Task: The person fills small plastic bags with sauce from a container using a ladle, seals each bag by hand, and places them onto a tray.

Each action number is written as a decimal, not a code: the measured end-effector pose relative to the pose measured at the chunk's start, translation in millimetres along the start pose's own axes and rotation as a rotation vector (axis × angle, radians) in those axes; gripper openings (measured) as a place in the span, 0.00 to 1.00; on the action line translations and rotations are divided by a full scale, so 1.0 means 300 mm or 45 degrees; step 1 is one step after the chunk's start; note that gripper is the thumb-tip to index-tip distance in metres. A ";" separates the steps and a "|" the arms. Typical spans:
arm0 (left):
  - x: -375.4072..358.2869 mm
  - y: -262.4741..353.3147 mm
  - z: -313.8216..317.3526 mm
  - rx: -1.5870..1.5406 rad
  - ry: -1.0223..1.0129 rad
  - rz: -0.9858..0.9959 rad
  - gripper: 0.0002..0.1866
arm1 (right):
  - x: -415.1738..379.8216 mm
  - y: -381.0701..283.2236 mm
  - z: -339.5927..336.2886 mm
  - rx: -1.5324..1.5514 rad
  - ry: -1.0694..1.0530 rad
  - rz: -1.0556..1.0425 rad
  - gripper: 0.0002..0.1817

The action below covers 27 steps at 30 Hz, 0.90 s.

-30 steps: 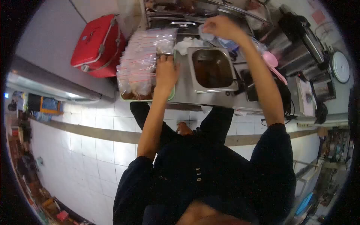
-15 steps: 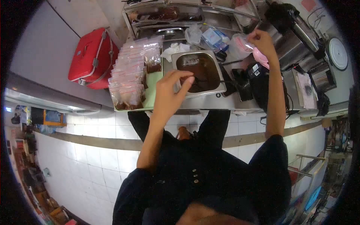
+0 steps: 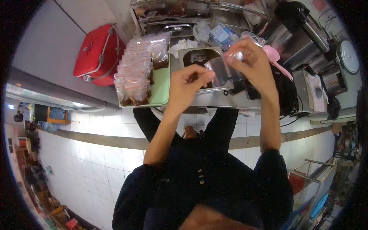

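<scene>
A small clear plastic bag (image 3: 217,71) hangs between my hands above a steel pan (image 3: 181,58) of dark brown sauce. My left hand (image 3: 189,82) pinches the bag's left edge between thumb and forefinger. On the other side my right hand (image 3: 253,63), smeared by motion at the fingertips, has its fingers closed on the bag. The bag looks flat, with nothing visible inside. Left of the pan, a pale green tray (image 3: 162,85) carries several zip bags (image 3: 134,78) filled with a dark brown sauce.
White crumpled tissue (image 3: 181,47) lies behind the pan, beside a blue-and-white plastic pack (image 3: 222,35). A pink ladle (image 3: 272,53) is behind my right hand. A red cooler box (image 3: 97,57) stands at left. Large steel pots (image 3: 295,46) occupy the right, and a metal shelf (image 3: 214,5) the back.
My right hand has come from the plastic packs at the back right toward my left hand, bringing a clear bag. My left hand has shifted slightly right and now pinches that bag.
</scene>
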State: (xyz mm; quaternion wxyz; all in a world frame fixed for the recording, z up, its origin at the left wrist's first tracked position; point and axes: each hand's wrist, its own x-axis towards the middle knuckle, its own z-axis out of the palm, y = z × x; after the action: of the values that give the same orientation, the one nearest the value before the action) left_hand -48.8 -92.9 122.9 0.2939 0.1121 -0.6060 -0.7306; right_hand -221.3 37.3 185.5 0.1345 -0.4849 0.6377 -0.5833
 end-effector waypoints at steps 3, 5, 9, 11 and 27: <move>-0.016 -0.013 -0.029 -0.038 0.093 0.105 0.06 | -0.067 -0.042 0.085 -0.422 0.125 -0.323 0.18; -0.027 -0.002 -0.030 0.070 0.088 0.104 0.06 | -0.109 -0.046 0.124 -0.462 -0.118 -0.427 0.14; -0.052 0.018 -0.046 0.117 -0.013 0.067 0.06 | -0.167 -0.047 0.163 -0.244 -0.063 -0.012 0.09; -0.054 0.023 -0.062 0.257 -0.074 0.148 0.07 | -0.181 -0.025 0.152 -0.087 -0.106 0.079 0.08; -0.012 0.058 -0.076 0.914 -0.016 0.815 0.09 | -0.203 0.004 0.150 0.215 -0.052 0.199 0.06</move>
State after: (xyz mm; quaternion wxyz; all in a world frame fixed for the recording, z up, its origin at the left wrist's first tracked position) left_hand -28.9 -111.1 133.4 0.4433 0.0098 -0.8257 -0.3488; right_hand -158.6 56.6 147.6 0.2329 -0.4324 0.6193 -0.6126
